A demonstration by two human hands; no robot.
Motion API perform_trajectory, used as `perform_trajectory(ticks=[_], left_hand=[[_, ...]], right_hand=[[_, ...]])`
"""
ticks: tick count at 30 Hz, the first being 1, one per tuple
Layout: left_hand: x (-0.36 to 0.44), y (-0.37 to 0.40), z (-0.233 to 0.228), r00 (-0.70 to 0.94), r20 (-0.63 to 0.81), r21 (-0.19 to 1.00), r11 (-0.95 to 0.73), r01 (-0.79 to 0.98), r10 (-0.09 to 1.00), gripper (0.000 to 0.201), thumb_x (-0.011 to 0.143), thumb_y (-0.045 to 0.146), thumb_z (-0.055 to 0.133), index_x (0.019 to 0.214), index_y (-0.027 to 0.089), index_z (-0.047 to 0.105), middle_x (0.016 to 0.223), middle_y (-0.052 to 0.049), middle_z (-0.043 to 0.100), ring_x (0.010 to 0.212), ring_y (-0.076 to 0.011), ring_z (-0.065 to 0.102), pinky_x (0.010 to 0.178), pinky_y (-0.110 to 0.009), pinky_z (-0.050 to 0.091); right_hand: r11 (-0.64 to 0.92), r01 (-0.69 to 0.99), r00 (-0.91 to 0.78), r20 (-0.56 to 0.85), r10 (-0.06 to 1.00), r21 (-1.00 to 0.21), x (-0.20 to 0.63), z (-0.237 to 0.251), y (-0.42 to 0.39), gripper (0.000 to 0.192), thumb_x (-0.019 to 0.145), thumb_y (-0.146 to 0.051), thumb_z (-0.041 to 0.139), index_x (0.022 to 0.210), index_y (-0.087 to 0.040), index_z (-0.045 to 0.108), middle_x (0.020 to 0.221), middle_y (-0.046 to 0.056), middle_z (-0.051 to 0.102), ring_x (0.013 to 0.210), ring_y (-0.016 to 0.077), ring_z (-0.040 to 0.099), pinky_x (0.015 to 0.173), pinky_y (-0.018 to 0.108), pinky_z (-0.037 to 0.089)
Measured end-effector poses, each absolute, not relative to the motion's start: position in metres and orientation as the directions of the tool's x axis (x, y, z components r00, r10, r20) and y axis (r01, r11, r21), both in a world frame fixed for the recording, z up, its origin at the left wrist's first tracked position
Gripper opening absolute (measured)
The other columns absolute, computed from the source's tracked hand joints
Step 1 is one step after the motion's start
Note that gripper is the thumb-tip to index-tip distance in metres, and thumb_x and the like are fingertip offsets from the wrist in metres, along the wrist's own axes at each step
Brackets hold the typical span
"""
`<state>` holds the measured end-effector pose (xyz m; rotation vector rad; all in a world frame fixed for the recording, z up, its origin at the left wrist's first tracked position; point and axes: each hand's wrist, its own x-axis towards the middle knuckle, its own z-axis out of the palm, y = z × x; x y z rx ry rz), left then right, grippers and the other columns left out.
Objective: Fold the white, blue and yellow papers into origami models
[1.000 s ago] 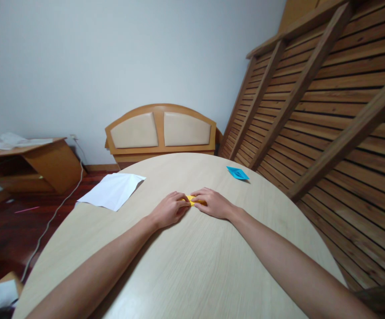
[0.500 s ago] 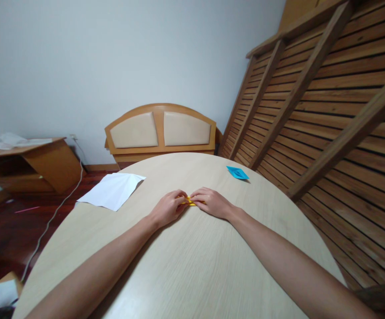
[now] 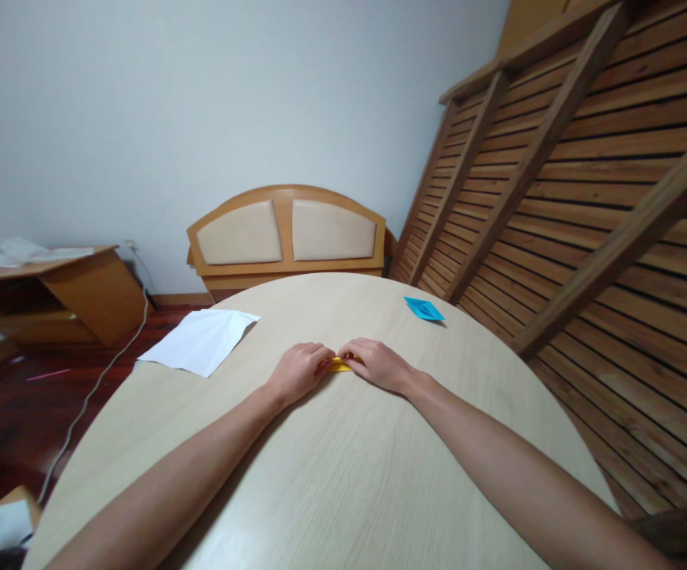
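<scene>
A small piece of folded yellow paper (image 3: 339, 366) lies low over the round table (image 3: 343, 475), mostly covered by my fingers. My left hand (image 3: 301, 372) is closed on its left end, the fingertips curled over the paper. From the other side my right hand (image 3: 376, 364) pinches the right end. The two hands nearly meet at the fingertips, and only a short yellow strip shows between and below them. How the paper is folded under my fingers cannot be made out.
A folded blue paper boat (image 3: 424, 309) sits near the table's far right edge. White sheets (image 3: 201, 340) lie at the left edge. Beyond stand a headboard (image 3: 287, 233), a slatted wooden frame (image 3: 557, 206) leaning at right, and a low cabinet (image 3: 91, 297).
Both hands have shifted slightly toward me, fingers curling a little more. The visible yellow strip has come slightly nearer and looks flatter.
</scene>
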<state>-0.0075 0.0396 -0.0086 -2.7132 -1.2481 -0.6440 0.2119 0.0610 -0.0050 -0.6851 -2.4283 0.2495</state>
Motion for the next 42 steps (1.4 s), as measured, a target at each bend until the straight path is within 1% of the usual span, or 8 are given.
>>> perform_trajectory(ticks=[5, 13, 17, 22, 29, 35, 42], left_hand=[[-0.006, 0.039, -0.007, 0.61, 0.415, 0.022, -0.677, 0.736, 0.676, 0.018, 0.098, 0.029, 0.053, 0.094, 0.021, 0.069, 0.083, -0.003, 0.07, 0.076, -0.0182, 0.063, 0.069, -0.028, 0.045], [-0.002, 0.034, -0.005, 0.601, 0.424, -0.002, -0.663, 0.749, 0.678, 0.016, 0.096, 0.027, 0.054, 0.091, 0.021, 0.068, 0.08, -0.003, 0.068, 0.074, -0.0173, 0.061, 0.067, -0.028, 0.042], [-0.002, 0.032, -0.001, 0.586, 0.4, 0.013, -0.644, 0.765, 0.705, 0.01, 0.091, 0.023, 0.057, 0.089, 0.02, 0.067, 0.08, -0.003, 0.067, 0.075, -0.0177, 0.061, 0.067, -0.027, 0.041], [-0.002, 0.032, 0.001, 0.554, 0.368, 0.038, -0.607, 0.794, 0.747, 0.006, 0.087, 0.02, 0.059, 0.085, 0.02, 0.065, 0.082, -0.004, 0.068, 0.077, -0.0186, 0.062, 0.068, -0.027, 0.042], [-0.003, 0.032, 0.003, 0.522, 0.325, 0.047, -0.565, 0.824, 0.789, 0.009, 0.088, 0.022, 0.056, 0.089, 0.02, 0.064, 0.085, -0.004, 0.07, 0.077, -0.0193, 0.063, 0.068, -0.028, 0.043], [-0.005, 0.031, 0.005, 0.474, 0.303, 0.056, -0.512, 0.857, 0.827, 0.007, 0.086, 0.022, 0.057, 0.089, 0.021, 0.064, 0.085, -0.005, 0.07, 0.077, -0.0196, 0.064, 0.066, -0.027, 0.042], [-0.007, 0.032, 0.003, 0.444, 0.285, 0.072, -0.48, 0.874, 0.85, 0.011, 0.088, 0.023, 0.055, 0.093, 0.021, 0.065, 0.087, -0.004, 0.071, 0.077, -0.0194, 0.065, 0.066, -0.027, 0.043]], right_hand=[[0.841, 0.429, -0.699, 0.468, 0.541, -0.33, 0.209, -0.003, 0.058, 0.012, 0.091, -0.013, 0.057, 0.099, -0.019, 0.065, 0.093, 0.005, 0.07, 0.085, 0.0173, 0.064, 0.08, 0.03, 0.05], [0.832, 0.448, -0.69, 0.466, 0.554, -0.327, 0.206, -0.003, 0.056, 0.013, 0.088, -0.01, 0.059, 0.095, -0.02, 0.063, 0.089, 0.003, 0.068, 0.083, 0.0172, 0.062, 0.078, 0.028, 0.048], [0.818, 0.453, -0.676, 0.462, 0.574, -0.354, 0.208, -0.004, 0.058, 0.014, 0.086, -0.009, 0.059, 0.095, -0.019, 0.062, 0.088, 0.003, 0.068, 0.08, 0.0168, 0.062, 0.076, 0.028, 0.048], [0.8, 0.446, -0.644, 0.478, 0.598, -0.401, 0.214, -0.005, 0.061, 0.016, 0.085, -0.008, 0.059, 0.097, -0.019, 0.061, 0.09, 0.003, 0.068, 0.082, 0.0166, 0.063, 0.076, 0.028, 0.048], [0.792, 0.452, -0.632, 0.479, 0.609, -0.411, 0.218, -0.006, 0.064, 0.016, 0.086, -0.009, 0.059, 0.098, -0.02, 0.062, 0.091, 0.003, 0.069, 0.083, 0.0167, 0.065, 0.077, 0.028, 0.049], [0.787, 0.462, -0.618, 0.488, 0.617, -0.409, 0.225, -0.008, 0.069, 0.018, 0.085, -0.009, 0.058, 0.099, -0.02, 0.063, 0.092, 0.004, 0.069, 0.084, 0.0168, 0.064, 0.078, 0.029, 0.05], [0.757, 0.494, -0.595, 0.468, 0.654, -0.428, 0.23, -0.013, 0.074, 0.02, 0.084, -0.009, 0.058, 0.1, -0.02, 0.063, 0.092, 0.004, 0.07, 0.083, 0.0165, 0.066, 0.078, 0.028, 0.051]])
